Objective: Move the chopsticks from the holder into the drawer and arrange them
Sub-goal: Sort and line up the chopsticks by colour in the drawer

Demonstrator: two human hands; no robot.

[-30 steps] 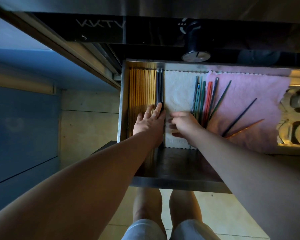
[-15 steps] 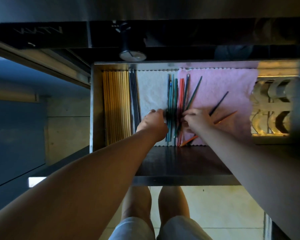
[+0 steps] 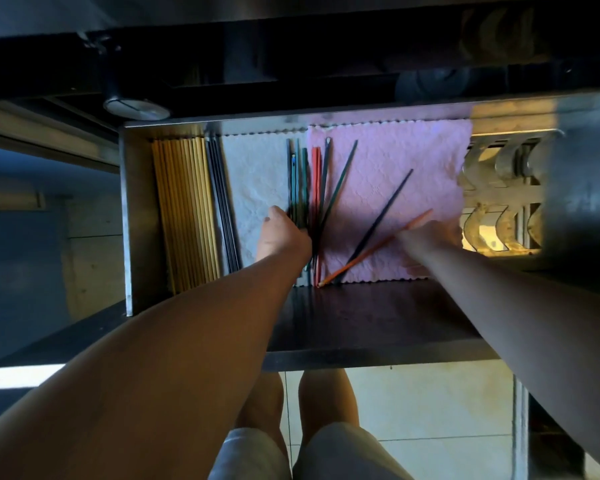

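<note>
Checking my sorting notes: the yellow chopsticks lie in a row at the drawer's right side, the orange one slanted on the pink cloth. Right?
No. The head view shows the yellow chopsticks in a row at the drawer's left side; the orange one does lie slanted on the pink cloth.

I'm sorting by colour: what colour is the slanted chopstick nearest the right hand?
Orange, best seen in the head view; the chopstick lies on the pink cloth.

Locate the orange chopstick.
Head view: the orange chopstick lies diagonally on the pink cloth, right of centre, beside a dark chopstick, far end at the right hand.
</note>
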